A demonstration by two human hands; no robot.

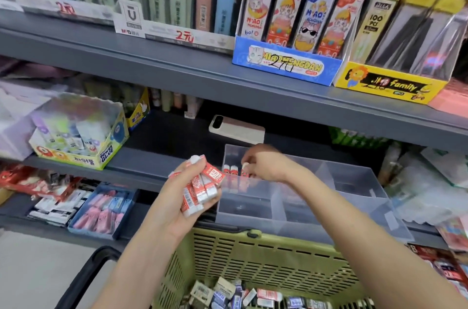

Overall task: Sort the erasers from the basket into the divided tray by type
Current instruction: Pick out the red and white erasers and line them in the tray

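Red-sleeved erasers [231, 170] upright in clear tray [354, 178]

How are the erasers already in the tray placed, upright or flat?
Upright: the red-sleeved erasers stand on end in a row in the divided tray's far-left compartment, beside the right hand.

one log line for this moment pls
left hand: grips red erasers | right hand: pinches eraser in tray far-left compartment | basket: mixed erasers
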